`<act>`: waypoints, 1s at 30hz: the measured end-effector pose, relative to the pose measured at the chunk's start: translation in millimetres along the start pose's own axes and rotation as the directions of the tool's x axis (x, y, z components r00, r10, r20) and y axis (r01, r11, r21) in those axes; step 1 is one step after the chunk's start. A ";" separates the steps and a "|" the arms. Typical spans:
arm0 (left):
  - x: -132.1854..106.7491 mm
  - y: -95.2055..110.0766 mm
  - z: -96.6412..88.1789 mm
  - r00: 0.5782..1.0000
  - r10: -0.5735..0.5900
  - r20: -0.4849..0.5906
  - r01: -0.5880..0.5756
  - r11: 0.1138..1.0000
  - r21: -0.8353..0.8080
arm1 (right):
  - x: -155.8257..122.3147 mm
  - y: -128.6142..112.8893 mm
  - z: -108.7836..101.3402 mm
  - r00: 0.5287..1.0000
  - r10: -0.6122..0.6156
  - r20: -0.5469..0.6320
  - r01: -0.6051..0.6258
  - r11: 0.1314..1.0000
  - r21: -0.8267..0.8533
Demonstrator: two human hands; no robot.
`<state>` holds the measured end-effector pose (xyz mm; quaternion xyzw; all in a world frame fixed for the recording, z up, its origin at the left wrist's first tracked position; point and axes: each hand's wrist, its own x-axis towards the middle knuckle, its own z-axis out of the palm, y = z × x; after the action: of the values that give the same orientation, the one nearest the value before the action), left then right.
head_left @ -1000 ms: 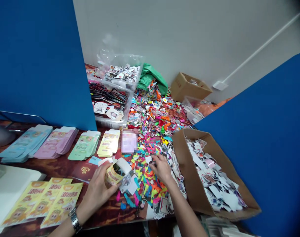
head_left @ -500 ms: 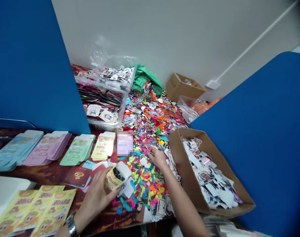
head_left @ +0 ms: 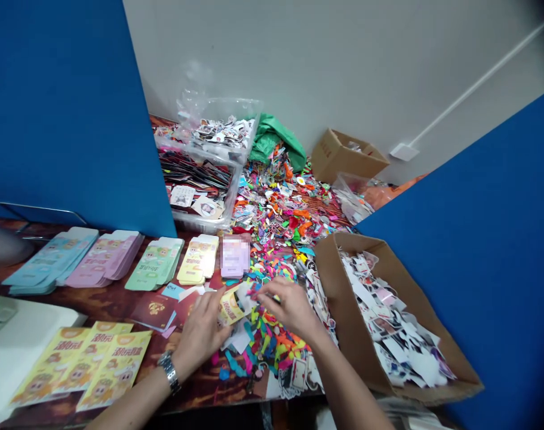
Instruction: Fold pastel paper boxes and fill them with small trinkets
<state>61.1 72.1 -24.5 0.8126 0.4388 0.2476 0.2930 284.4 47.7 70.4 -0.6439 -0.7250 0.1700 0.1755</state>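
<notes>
My left hand (head_left: 204, 322), a metal watch at its wrist, is closed round a small yellow printed paper box (head_left: 231, 307). The box is tilted, with its white flap (head_left: 246, 294) open to the right. Close by that opening, the fingers of my right hand (head_left: 292, 303) are pinched together on a small pink piece (head_left: 252, 294), whose kind I cannot make out. Beneath both hands spreads a pile of small bright plastic trinkets (head_left: 272, 334), mixed with white cut-out papers (head_left: 239, 337). What lies inside the box is hidden.
Flat boxes lie stacked in blue (head_left: 52, 260), purple (head_left: 104, 257), green (head_left: 155, 263) and yellow (head_left: 197, 258). Filled yellow packets (head_left: 114, 370) lie at front left. A carton of paper cut-outs (head_left: 338, 334) stands right, plastic bins (head_left: 229, 206) behind. Blue partitions (head_left: 70, 113) flank the table.
My right hand has come from the trinket pile to the yellow box's opening, its fingers now pinched on a pink piece. The left hand still grips the box. The view has shifted slightly.
</notes>
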 end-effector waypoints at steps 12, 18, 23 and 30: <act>-8.9 -8.3 5.9 1.000 0.001 -0.013 -0.001 1.000 -0.004 | 0.3 -25.3 54.8 0.995 -0.007 -0.102 0.030 0.974 0.225; -3.2 -5.4 4.7 1.000 -0.015 0.011 0.016 0.996 -0.091 | 5.8 -8.7 39.6 0.996 -0.086 -0.028 0.090 0.918 0.386; -5.2 -6.6 3.8 0.995 -0.096 0.022 0.098 0.991 -0.088 | 60.8 70.5 31.7 0.951 0.206 -0.230 -0.200 0.979 0.049; -14.2 -18.6 6.7 0.993 -0.107 0.041 0.110 0.990 -0.086 | 120.1 154.5 50.6 0.929 0.299 -0.217 -0.331 0.934 -0.134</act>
<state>48.0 66.4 -44.2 0.7783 0.4656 0.2354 0.3494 382.5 183.4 -42.9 -0.7782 -0.6030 0.0709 0.1606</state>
